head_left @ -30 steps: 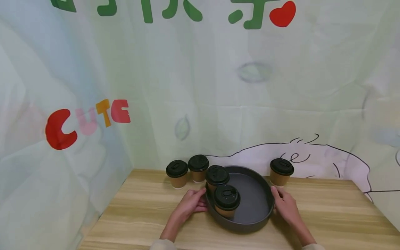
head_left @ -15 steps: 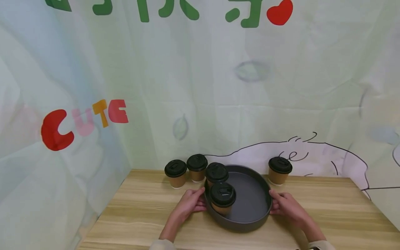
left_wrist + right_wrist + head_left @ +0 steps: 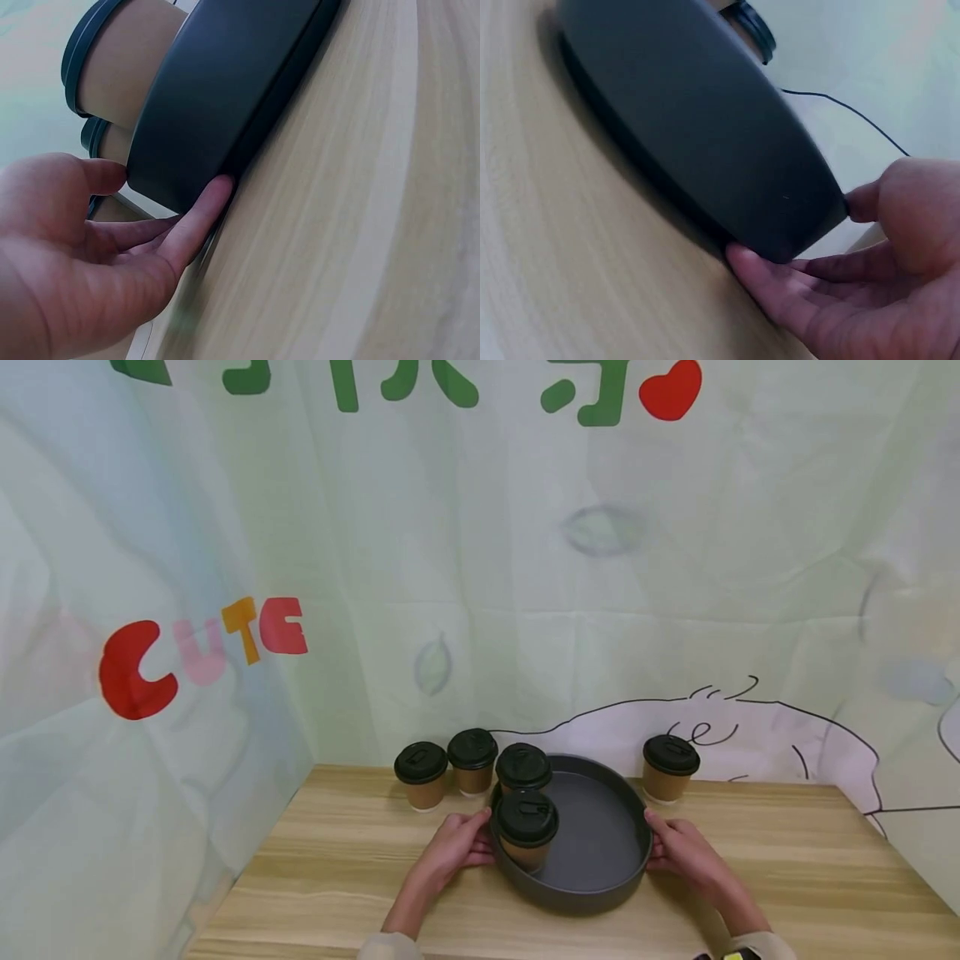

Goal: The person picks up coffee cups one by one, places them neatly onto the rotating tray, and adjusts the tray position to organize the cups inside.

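A dark grey round pan (image 3: 600, 835) with a low wall sits in front of me, close over the table. Two brown paper cups with black lids stand inside at its left: a front cup (image 3: 527, 852) and a rear cup (image 3: 524, 767), partly hidden behind it. My left hand (image 3: 453, 845) grips the pan's left side, thumb at the rim and fingers at the lower edge, as the left wrist view shows. On the opposite side my right hand (image 3: 688, 856) holds it likewise; in the right wrist view its thumb (image 3: 864, 204) presses the rim.
Behind my left hand two more lidded cups stand side by side, a left cup (image 3: 425, 794) and a right cup (image 3: 474, 779). Another lidded cup (image 3: 666, 783) stands behind the pan's right side. A printed cloth backdrop (image 3: 517, 652) borders the wooden table (image 3: 322, 860).
Inside the pan the front cup has shifted left and back, and the rear cup slightly back. My right hand's fingers have closed lower round the pan's side. The view has shifted slightly.
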Tool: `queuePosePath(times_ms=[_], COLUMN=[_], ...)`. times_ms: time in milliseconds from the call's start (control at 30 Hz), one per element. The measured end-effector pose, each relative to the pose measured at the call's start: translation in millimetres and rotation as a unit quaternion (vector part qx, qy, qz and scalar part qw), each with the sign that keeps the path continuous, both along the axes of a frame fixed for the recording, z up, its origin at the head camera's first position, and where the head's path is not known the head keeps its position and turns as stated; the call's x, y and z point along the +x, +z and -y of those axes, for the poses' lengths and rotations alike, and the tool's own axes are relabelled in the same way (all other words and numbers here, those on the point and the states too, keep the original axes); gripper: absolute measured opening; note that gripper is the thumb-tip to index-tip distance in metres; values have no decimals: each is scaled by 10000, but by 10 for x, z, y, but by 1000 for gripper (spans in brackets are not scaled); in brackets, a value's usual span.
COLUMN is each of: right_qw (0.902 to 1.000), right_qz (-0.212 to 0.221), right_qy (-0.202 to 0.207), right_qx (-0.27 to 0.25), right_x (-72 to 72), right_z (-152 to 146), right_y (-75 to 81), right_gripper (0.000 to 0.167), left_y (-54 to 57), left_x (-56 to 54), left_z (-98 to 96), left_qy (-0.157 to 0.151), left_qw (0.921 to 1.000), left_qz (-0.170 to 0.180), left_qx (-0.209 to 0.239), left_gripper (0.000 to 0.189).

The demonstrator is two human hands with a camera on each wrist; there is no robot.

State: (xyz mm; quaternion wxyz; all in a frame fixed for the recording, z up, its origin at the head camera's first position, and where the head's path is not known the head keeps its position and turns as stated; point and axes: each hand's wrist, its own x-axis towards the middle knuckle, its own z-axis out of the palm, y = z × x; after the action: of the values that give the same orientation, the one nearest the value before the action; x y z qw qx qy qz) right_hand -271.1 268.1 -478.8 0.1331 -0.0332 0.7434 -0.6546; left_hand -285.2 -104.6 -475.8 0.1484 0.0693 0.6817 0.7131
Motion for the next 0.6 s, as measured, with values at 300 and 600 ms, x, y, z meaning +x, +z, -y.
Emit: queuePosePath(times_ms=[300, 600], right_qw=[9959, 9981], right_qz=[417, 184], right_qy=[714, 414], right_qx=[-374, -412], right_x=[19, 0], right_z=[-123, -67], right_y=[53, 15], right_gripper=[44, 45], left_y=[-8, -10], left_x=[-16, -16], left_z=[-6, -6], left_qy=[-34, -63], left_qw=[10000, 10000], left_qz=[-71, -64], left_qx=[40, 27], left_gripper=[43, 43])
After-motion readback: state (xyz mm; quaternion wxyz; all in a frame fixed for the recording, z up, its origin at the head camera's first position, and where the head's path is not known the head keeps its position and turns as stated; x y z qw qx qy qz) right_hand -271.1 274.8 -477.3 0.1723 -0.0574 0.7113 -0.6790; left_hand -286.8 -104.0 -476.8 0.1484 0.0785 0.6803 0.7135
